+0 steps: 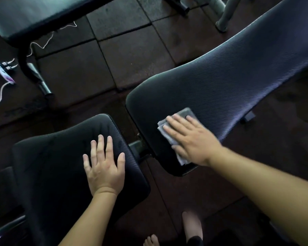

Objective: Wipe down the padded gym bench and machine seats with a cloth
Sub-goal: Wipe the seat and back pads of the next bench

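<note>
Open sweep up the long bench pad (pixel 229 82), bare towards the upper right; narrow gap across to the seat pad (pixel 60 157), a metal bracket (pixel 137 146) sitting in it; floor tiles (pixel 128 55) beyond lie open; second bench (pixel 34 15) and its curved leg (pixel 31 71) block the far left; white cable (pixel 0 93) trails beside.

My right hand (pixel 192 139) presses a folded grey cloth (pixel 178 132) flat on the lower end of the long backrest pad (pixel 238 68). My left hand (pixel 105 166) rests, fingers spread, on the seat pad (pixel 60 157) beside it.
</note>
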The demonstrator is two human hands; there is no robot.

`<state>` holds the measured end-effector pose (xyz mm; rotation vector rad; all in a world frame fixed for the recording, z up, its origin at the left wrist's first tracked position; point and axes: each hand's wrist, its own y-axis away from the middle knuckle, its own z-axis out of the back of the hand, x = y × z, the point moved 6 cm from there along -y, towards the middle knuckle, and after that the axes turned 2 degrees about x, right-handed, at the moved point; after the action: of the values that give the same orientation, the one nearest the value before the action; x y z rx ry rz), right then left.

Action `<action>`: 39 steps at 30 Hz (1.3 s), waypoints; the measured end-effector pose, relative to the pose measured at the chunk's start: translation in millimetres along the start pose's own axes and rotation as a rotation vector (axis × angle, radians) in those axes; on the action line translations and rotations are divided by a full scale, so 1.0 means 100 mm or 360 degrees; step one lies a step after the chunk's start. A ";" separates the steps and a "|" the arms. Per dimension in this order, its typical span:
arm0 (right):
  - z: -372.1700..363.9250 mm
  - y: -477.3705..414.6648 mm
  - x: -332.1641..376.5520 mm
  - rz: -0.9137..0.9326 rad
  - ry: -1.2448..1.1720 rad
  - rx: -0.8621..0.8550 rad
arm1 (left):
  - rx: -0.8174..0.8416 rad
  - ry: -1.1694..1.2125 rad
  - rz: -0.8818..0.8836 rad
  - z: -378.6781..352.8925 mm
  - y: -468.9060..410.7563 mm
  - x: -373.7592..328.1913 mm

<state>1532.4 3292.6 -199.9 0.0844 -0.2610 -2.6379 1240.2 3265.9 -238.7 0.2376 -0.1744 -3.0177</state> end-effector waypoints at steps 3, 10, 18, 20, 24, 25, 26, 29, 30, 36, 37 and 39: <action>0.19 -0.25 -0.69 -0.0399 -0.0055 -0.0106 | 0.0006 0.0022 -0.0007 0.01 0.00 0.00; 0.21 -0.76 -0.17 -0.0735 -0.0148 -0.0063 | -0.0003 0.0031 -0.0006 0.01 0.01 -0.01; 0.30 -0.65 -0.84 -0.0029 0.0022 0.0008 | -0.0023 0.0024 -0.0015 -0.01 0.01 0.01; 0.41 -0.90 -1.09 -0.0416 -0.0021 -0.0021 | -0.0028 0.0018 -0.0017 -0.01 0.01 0.00; 0.41 -1.31 -0.57 -0.0789 -0.0122 -0.0014 | -0.0026 0.0022 -0.0005 -0.01 0.03 0.00; 0.37 -1.34 -0.33 -0.0698 -0.0136 0.0008 | -0.0031 0.0024 0.0001 0.00 0.02 0.00; 0.32 -1.32 -0.07 -0.0533 -0.0137 0.0043 | -0.0030 0.0028 0.0006 0.00 0.02 0.00; 0.10 -0.89 0.43 0.0045 -0.0046 0.0103 | -0.0020 0.0032 0.0010 0.00 0.02 0.00; 0.03 -0.71 0.41 0.0190 -0.0026 0.0119 | -0.0015 0.0030 0.0015 0.00 0.02 0.01; 0.13 -0.16 -0.52 -0.0125 -0.0050 0.0036 | 0.0008 0.0046 0.0012 0.01 0.02 0.01; 0.11 -0.14 -0.44 -0.0237 -0.0076 0.0011 | 0.0010 0.0046 0.0015 0.01 0.02 0.01; 0.04 -0.07 -0.16 -0.0356 -0.0145 -0.0031 | 0.0013 0.0045 0.0018 0.02 0.02 0.01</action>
<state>1542.7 3307.1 -197.0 -0.0142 -0.2706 -2.8708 1239.1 3264.3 -236.8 0.2788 -0.1854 -3.0010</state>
